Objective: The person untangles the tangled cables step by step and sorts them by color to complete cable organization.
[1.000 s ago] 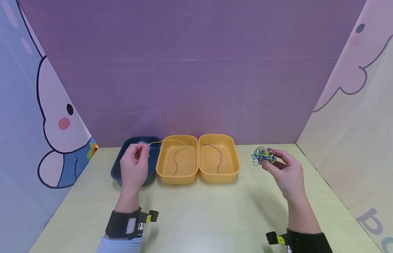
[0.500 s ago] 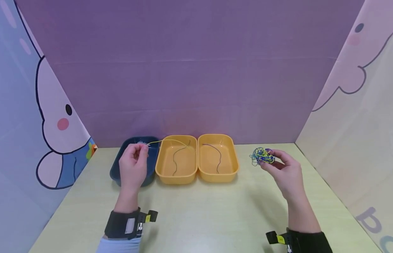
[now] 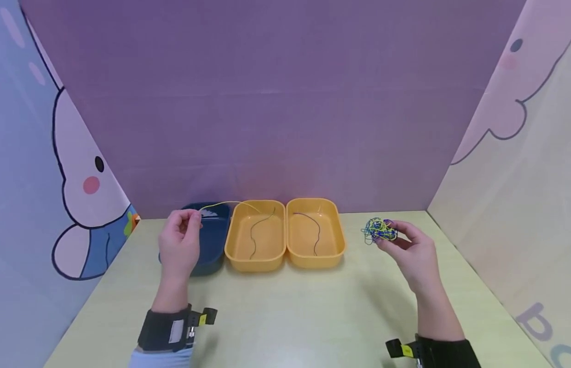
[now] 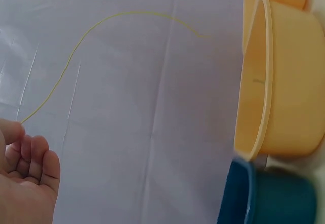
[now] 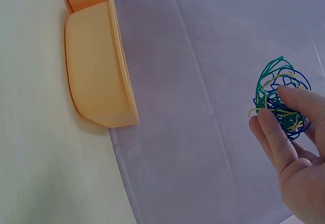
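My left hand (image 3: 179,250) pinches one end of a thin yellow wire (image 4: 76,49) between thumb and index finger. From there the wire arches rightward in the air, over the dark blue bin (image 3: 211,253) and toward the middle yellow bin (image 3: 255,265). At the right, my right hand (image 3: 416,258) holds a tangled ball of wires (image 3: 379,230) between thumb and fingers, raised above the table. Green, blue and yellow strands (image 5: 282,99) show in the ball in the right wrist view.
Three bins stand side by side against the purple backdrop (image 3: 276,102). A thin dark wire (image 3: 253,237) lies in the middle bin, another (image 3: 319,232) in the right yellow bin (image 3: 315,261). Something whitish (image 3: 208,212) shows inside the blue bin. Printed panels flank the table (image 3: 290,317).
My left hand has shifted left with the yellow wire, uncovering more of the blue bin. The right hand and its wire ball stay almost where they were.
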Motion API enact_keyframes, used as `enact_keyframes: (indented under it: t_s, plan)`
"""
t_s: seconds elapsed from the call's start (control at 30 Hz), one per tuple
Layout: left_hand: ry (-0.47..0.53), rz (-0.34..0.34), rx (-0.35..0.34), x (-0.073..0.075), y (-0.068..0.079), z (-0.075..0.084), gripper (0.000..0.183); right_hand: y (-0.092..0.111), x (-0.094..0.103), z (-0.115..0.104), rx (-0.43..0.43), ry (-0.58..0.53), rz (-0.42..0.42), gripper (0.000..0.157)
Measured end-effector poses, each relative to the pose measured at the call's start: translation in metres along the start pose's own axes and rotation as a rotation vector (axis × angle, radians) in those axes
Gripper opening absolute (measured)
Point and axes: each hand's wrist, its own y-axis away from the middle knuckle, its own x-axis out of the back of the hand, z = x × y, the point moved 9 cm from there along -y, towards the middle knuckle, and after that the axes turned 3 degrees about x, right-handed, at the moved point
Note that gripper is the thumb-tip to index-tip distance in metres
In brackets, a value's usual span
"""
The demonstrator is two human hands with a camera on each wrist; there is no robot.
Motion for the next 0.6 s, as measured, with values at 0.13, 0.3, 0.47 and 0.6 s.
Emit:
enact_keyframes:
  t_s: [0.13, 0.3, 0.47, 0.6]
  plan:
    - [-0.053, 0.002, -0.033, 0.01, -0.008, 0.002, 0.022, 0.0, -0.001, 0.0, 0.005, 0.011, -0.003, 0.048]
    - [-0.152, 0.013, -0.063, 0.023, -0.02, 0.004, 0.023, -0.001, -0.002, 0.001, 0.006, 0.004, 0.002, 0.046]
    - [-0.231, -0.003, -0.119, 0.032, -0.03, 0.004, 0.021, -0.001, -0.003, 0.002, 0.009, -0.003, 0.002, 0.046]
    - [-0.302, -0.038, -0.141, 0.035, -0.037, -0.003, 0.02, 0.0, -0.004, 0.002, 0.01, -0.003, -0.005, 0.046]
